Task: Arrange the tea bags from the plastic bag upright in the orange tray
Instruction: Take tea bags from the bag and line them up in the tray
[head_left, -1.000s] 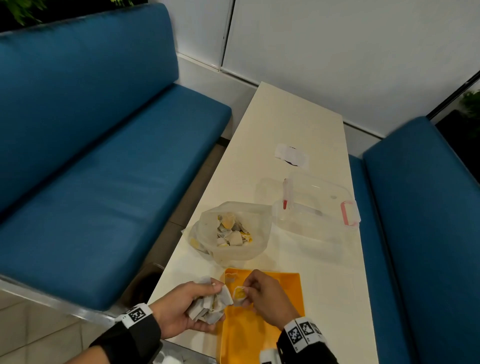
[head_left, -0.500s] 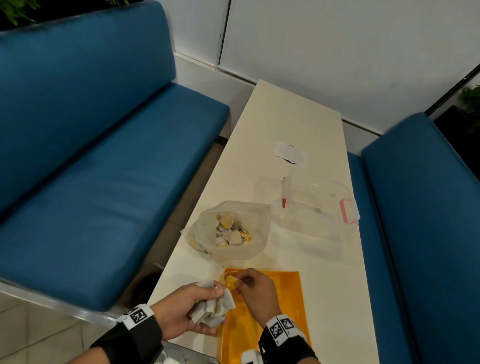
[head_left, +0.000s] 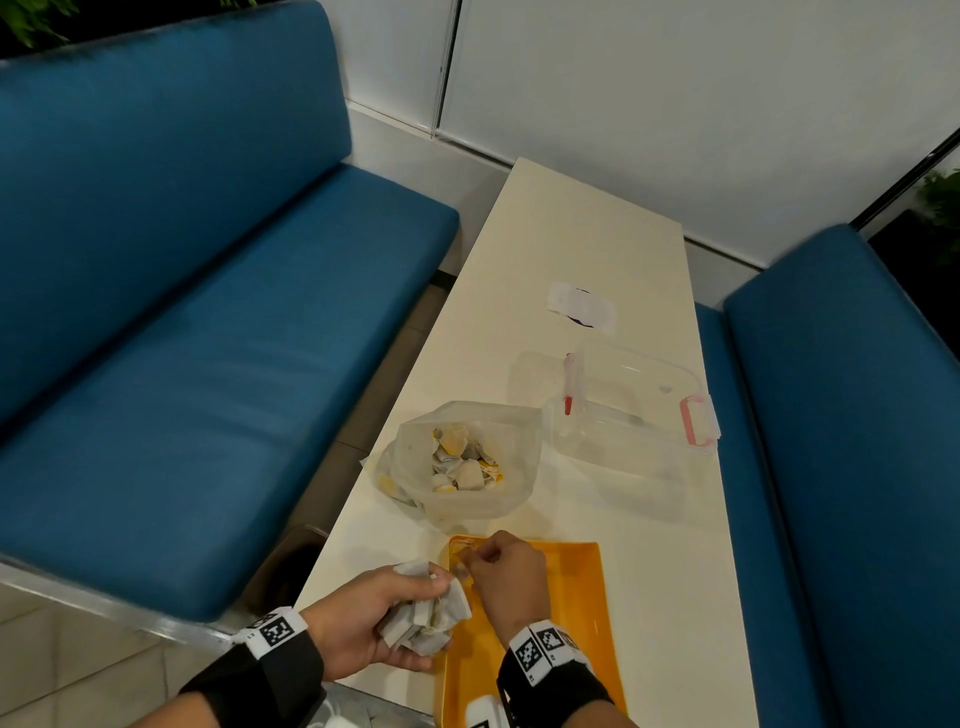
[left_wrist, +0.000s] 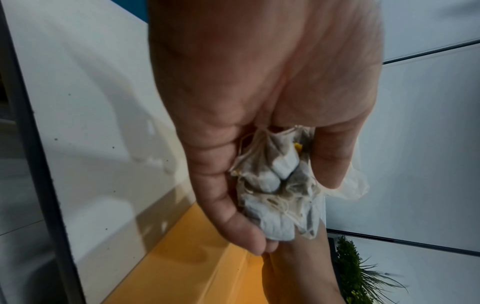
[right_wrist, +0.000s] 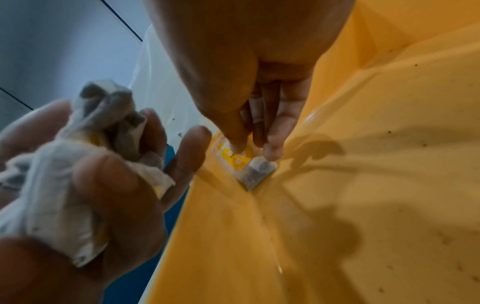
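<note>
The orange tray (head_left: 571, 623) lies at the near end of the table. My right hand (head_left: 470, 564) reaches into its far-left corner and pinches one tea bag (right_wrist: 255, 170) with a yellow tag, which stands against the tray wall (right_wrist: 207, 205). Just left of the tray, my left hand (head_left: 363, 618) grips a bunch of crumpled tea bags (head_left: 431, 618), with strings tangled between the fingers (left_wrist: 278, 185). Behind the tray sits the open plastic bag (head_left: 462, 509) with several more tea bags (head_left: 462, 462) inside.
A clear lidded box (head_left: 634, 410) with a pink clasp stands right of the bag. A white paper slip (head_left: 582, 309) lies farther back on the cream table (head_left: 571, 234). Blue benches flank it left (head_left: 208, 364) and right (head_left: 857, 467).
My right hand carried one tea bag from beside the left hand's bunch forward into the tray's far-left corner. The left hand kept its bunch and hardly moved.
</note>
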